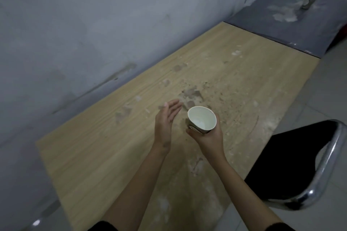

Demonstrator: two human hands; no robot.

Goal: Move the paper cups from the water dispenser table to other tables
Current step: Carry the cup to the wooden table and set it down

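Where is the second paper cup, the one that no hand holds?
In the head view it stands upright at top right, on the grey table beyond the wooden table: second paper cup.

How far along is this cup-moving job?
One paper cup already stands on the grey table at the far end. The right hand holds a second cup above the wooden table, not yet set down; the left hand is open. The dispenser table is out of view.

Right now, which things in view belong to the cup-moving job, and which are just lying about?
Job:
- paper cup, held in right hand
- left hand, open, empty
- wooden table
- second paper cup standing on grey table

Lying about:
- black chair
- dust patches
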